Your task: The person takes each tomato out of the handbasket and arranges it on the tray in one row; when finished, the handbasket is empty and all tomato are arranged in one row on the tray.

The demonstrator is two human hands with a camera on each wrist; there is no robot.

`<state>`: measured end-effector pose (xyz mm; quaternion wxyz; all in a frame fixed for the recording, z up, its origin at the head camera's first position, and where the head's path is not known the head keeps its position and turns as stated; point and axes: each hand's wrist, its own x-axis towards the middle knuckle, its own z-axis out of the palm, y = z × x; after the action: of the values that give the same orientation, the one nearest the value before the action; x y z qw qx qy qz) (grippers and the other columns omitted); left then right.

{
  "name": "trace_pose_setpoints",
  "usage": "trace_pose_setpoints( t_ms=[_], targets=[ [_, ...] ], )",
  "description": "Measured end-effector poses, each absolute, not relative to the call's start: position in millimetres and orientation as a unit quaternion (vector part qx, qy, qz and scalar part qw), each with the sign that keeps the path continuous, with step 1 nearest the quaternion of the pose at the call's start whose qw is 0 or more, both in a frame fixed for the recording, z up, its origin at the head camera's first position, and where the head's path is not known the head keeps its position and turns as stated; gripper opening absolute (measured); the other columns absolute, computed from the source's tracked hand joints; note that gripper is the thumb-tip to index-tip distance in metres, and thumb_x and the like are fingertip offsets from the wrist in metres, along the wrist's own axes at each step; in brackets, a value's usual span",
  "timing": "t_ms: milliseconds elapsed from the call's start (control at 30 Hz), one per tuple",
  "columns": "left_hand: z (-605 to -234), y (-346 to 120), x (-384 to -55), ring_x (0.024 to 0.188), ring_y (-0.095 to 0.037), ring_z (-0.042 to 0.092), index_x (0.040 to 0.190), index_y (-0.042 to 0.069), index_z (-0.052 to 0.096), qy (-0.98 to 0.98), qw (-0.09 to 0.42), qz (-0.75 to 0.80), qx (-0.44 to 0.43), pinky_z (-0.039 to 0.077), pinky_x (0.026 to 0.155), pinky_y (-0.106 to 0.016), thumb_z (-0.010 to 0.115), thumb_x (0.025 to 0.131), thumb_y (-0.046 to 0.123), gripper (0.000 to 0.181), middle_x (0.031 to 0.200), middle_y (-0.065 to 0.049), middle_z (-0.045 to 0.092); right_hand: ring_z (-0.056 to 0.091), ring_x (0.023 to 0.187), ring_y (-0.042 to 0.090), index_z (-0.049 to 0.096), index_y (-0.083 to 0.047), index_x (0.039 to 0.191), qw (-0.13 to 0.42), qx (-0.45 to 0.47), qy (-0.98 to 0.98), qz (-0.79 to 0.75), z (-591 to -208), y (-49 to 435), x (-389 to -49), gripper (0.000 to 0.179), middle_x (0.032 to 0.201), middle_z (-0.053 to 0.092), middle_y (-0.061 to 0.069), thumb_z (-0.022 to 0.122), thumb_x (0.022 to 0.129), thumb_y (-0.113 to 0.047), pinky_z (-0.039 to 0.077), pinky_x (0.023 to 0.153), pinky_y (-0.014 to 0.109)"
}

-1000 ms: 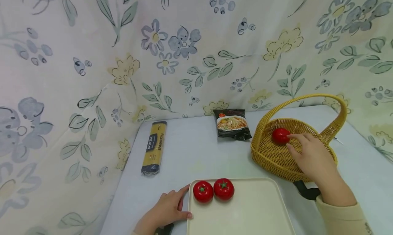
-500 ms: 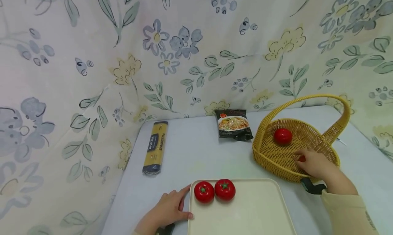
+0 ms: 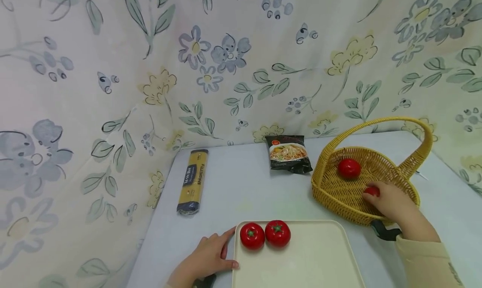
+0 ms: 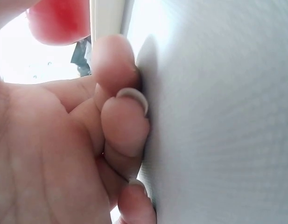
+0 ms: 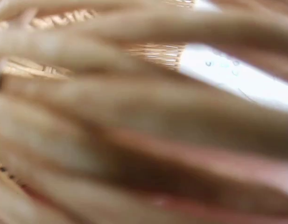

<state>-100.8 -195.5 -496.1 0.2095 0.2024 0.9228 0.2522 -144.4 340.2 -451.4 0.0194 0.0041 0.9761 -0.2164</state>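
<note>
My right hand (image 3: pixel 391 200) reaches into the yellow wicker basket (image 3: pixel 331 205) at the right, its thumb and fingers around a red tomato (image 3: pixel 372 190) that is mostly hidden by the hand. Farther back in the basket lies another red tomato (image 3: pixel 349 168). At the near left corner of the view's middle, my left hand (image 3: pixel 206 254) lies along the left edge of a cream tray (image 3: pixel 312 258), index finger stretched to its corner and thumb on its rim. Two tomatoes (image 3: pixel 252 236) sit side by side in the tray's far left corner. Blurred basket weave fills the right wrist view.
A spaghetti pack (image 3: pixel 193 182) lies at the left of the white table (image 3: pixel 233 183). Near the back is a black noodle packet (image 3: pixel 288 154). The basket's tall handle (image 3: pixel 376 120) arches over it. A floral curtain (image 3: pixel 226 95) hangs behind.
My right hand has moved from the far tomato toward the near side of the basket and taken hold of another tomato there. The left hand stays at the tray's edge.
</note>
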Motion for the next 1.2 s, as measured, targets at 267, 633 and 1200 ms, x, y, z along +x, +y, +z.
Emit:
trace_pose_setpoints(
  t_ms=[267,633,1200],
  targets=[
    [-497,-196,-98,0.070,-0.013,0.042,0.158,0.019,0.047,0.922,0.226,0.253,0.186,0.030,0.067,-0.034,0.087,0.081,0.052,0.093,0.076,0.005,0.049,0.040,0.122,0.059,0.034,0.008,0.148,-0.012,0.065,0.887,-0.456,-430,332,-123,0.064,0.144,0.035,0.041,0.047,0.111,-0.043,0.057,0.077,0.037],
    [-495,-195,-99,0.073,-0.016,0.041,0.159,0.021,0.045,0.919,0.230,0.265,0.178,0.029,0.067,-0.034,0.087,0.081,0.050,0.093,0.079,0.005,0.049,0.058,0.099,0.001,0.041,-0.018,0.131,-0.081,-0.040,0.857,-0.507,-400,287,-96,0.020,0.128,0.053,0.012,0.047,0.113,-0.022,0.057,0.073,0.026],
    [-496,-196,-99,0.068,-0.012,0.041,0.158,0.019,0.046,0.921,0.220,0.260,0.189,0.029,0.068,-0.034,0.086,0.082,0.052,0.093,0.075,0.008,0.050,0.063,0.109,0.028,0.060,-0.011,0.131,0.033,-0.146,0.882,-0.447,-443,198,-89,0.051,0.126,0.064,0.010,0.086,0.090,-0.024,0.059,0.079,0.036]
  ],
)
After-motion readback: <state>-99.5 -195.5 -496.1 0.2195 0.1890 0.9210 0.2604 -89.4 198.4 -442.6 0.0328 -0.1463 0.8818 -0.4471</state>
